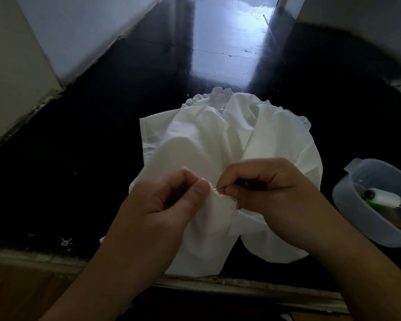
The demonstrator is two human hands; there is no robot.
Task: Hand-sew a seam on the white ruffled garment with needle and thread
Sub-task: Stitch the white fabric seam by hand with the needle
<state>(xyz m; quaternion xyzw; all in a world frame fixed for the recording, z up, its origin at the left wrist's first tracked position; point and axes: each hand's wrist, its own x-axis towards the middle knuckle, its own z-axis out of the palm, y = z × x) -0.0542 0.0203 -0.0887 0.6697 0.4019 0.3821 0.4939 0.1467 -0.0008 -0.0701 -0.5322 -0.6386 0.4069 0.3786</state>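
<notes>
The white ruffled garment (218, 137) lies bunched on a dark glossy surface, its frilled edge at the far side. My left hand (169, 202) pinches a fold of the cloth between thumb and fingers. Just to its right, my right hand (266, 188) pinches a thin needle (218, 188) whose tip enters the held fold. The thread itself is too fine to make out.
A translucent plastic tub (357, 216) at the right holds a white thread spool (384, 199) and green items. The dark surface (79, 158) ends at a worn front edge (241, 286). A pale wall (14, 66) rises at the left.
</notes>
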